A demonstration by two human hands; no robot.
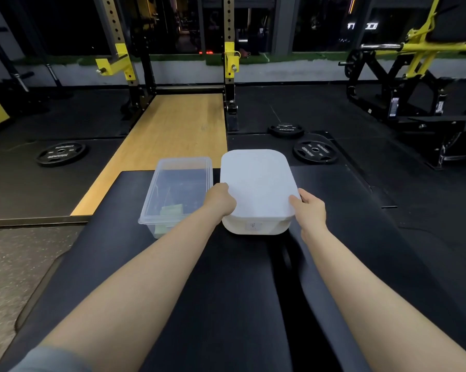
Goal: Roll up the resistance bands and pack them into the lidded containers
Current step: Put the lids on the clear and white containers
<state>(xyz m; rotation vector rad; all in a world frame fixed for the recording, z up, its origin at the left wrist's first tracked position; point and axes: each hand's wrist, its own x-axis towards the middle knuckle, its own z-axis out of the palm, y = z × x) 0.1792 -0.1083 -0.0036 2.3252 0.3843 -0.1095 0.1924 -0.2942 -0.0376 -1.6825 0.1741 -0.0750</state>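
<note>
While both arms reach forward over a black padded bench (105, 253), a person holds a white lid (258, 181) by its near corners above a white tub (256, 227). Left hand (221, 200): fingers curled over the lid's near-left edge, gripping it. Right hand (311, 210): thumb on top of the near-right corner, fingers wrapped beneath, gripping as well. The lid sits over the tub's mouth and covers it entirely; whether it is pressed down all round cannot be told. A small label shows on the tub's near wall.

Just beside the tub, to its left and touching or nearly so, stands a clear box (180, 194) under a clear lid. Something pale green, possibly a band (171, 210), lies at its near end, blurred by the plastic. Both containers rest at the far end of the bench.

Beyond lie a wooden platform (172, 135) between the uprights of a yellow-fitted rack (230, 60), black weight plates (60, 153) on the dark floor to either side, and a yellow-framed machine (403, 76) at far right.
</note>
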